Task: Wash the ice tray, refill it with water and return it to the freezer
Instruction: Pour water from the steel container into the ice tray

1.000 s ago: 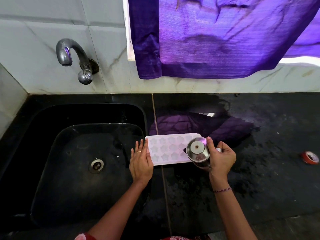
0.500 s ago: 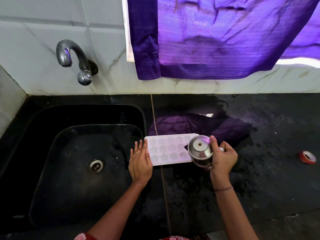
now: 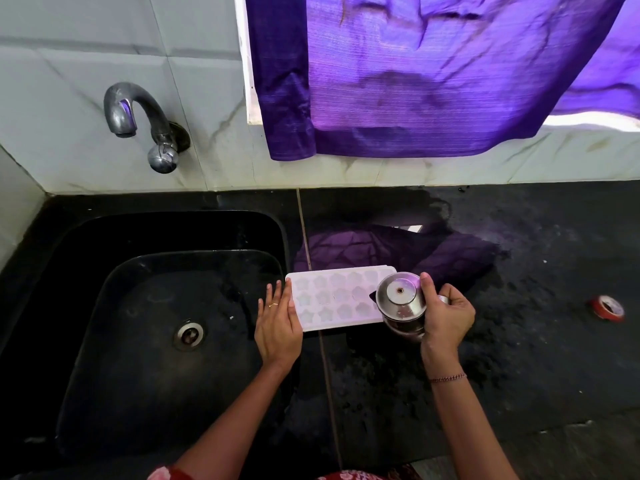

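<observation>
On counter, ice tray [image 3: 334, 297], left fingers [image 3: 282, 296] flat (touching its end), right fingers [image 3: 427, 285] gripping steel cup [image 3: 401, 303].

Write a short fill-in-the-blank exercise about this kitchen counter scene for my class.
1. The white plastic ice tray has ____-shaped moulds.
2. The right hand tilts a small shiny ____ jug over the tray.
3. The left hand rests at the tray's end nearest the black ____.

Answers: star; steel; sink

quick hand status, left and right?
Left hand: open, flat against the ice tray end.
Right hand: closed on the steel jug, tipped over the tray.
</observation>
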`<move>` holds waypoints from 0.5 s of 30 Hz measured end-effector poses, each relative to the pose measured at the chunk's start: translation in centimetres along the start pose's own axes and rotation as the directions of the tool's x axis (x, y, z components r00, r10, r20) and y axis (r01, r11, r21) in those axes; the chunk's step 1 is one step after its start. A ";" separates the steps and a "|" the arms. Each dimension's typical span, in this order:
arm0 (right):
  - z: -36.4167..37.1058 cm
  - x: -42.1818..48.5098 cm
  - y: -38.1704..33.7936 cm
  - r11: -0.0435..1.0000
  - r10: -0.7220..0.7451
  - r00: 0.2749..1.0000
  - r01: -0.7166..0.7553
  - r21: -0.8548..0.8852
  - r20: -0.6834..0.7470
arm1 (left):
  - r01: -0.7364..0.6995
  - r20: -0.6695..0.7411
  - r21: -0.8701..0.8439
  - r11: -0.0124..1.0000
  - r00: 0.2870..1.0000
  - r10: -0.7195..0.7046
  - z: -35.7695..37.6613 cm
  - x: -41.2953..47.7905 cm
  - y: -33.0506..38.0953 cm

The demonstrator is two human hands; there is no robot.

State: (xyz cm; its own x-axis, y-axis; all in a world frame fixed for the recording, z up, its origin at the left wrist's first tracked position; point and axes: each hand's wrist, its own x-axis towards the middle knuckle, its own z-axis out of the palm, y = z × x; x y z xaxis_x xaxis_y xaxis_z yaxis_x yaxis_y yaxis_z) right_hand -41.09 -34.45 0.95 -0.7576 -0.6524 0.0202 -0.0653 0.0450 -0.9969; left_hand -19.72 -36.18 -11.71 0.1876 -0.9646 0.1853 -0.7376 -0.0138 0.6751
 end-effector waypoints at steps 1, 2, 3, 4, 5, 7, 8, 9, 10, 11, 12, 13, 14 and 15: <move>-0.1 0.1 0.1 1.000 -0.005 1.000 0.005 -0.017 0.001 | 0.001 -0.001 -0.004 1.000 1.000 -0.001 0.0 0.0 0.0; -0.2 0.2 0.1 0.999 -0.010 1.000 0.010 -0.031 0.001 | 0.001 -0.004 -0.008 1.000 1.000 -0.001 0.0 0.0 0.0; -0.3 0.2 0.2 0.999 -0.018 1.000 0.018 -0.042 0.002 | 0.002 -0.008 -0.012 1.000 1.000 -0.002 0.0 0.0 0.0; -0.4 0.3 0.2 0.998 -0.031 1.000 0.031 -0.054 0.002 | 0.002 -0.009 -0.013 1.000 1.000 -0.002 0.0 0.0 0.0; -0.5 0.4 0.2 0.997 -0.047 0.999 0.047 -0.067 0.001 | 0.002 -0.010 -0.013 1.000 1.000 -0.003 -0.1 0.0 0.1; -0.6 0.6 0.2 0.992 -0.076 0.997 0.076 -0.096 0.000 | 0.002 -0.010 -0.011 1.000 1.000 -0.002 -0.1 0.0 0.1; -0.6 0.6 0.1 0.990 -0.087 0.996 0.086 -0.110 0.001 | 0.001 -0.009 -0.010 1.000 1.000 -0.002 -0.1 0.0 0.1; -0.6 0.7 0.1 0.988 -0.095 0.995 0.095 -0.120 0.002 | 0.001 -0.009 -0.009 1.000 1.000 -0.001 -0.1 0.0 0.1; -0.7 0.8 0.1 0.987 -0.101 0.995 0.101 -0.128 0.001 | 0.001 -0.010 -0.009 1.000 1.000 -0.001 -0.1 0.0 0.0; -0.7 0.8 0.1 0.985 -0.107 0.994 0.106 -0.136 0.000 | 0.002 -0.012 -0.011 1.000 1.000 -0.002 -0.1 0.0 0.0; -0.7 0.9 0.0 0.983 -0.112 0.994 0.111 -0.145 0.000 | 0.004 -0.013 -0.013 1.000 1.000 -0.004 0.0 0.0 0.0; -0.7 0.9 0.0 0.981 -0.121 0.993 0.119 -0.154 0.002 | 0.005 -0.013 -0.014 1.000 1.000 -0.005 0.0 0.0 0.0; -0.7 0.9 -0.1 0.979 -0.130 0.991 0.129 -0.160 0.005 | 0.005 -0.012 -0.013 1.000 1.000 -0.005 0.0 0.0 0.0; -0.7 0.9 -0.2 0.977 -0.139 0.990 0.138 -0.162 0.007 | 0.005 -0.011 -0.012 1.000 1.000 -0.005 0.0 0.0 0.0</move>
State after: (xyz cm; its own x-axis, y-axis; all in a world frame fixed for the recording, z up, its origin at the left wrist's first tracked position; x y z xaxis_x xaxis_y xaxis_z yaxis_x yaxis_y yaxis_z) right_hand -42.23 -34.50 1.19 -0.7364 -0.6579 0.1577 -0.2738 0.0767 -0.9587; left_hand -19.73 -36.19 -11.66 0.1984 -0.9616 0.1894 -0.7289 -0.0155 0.6845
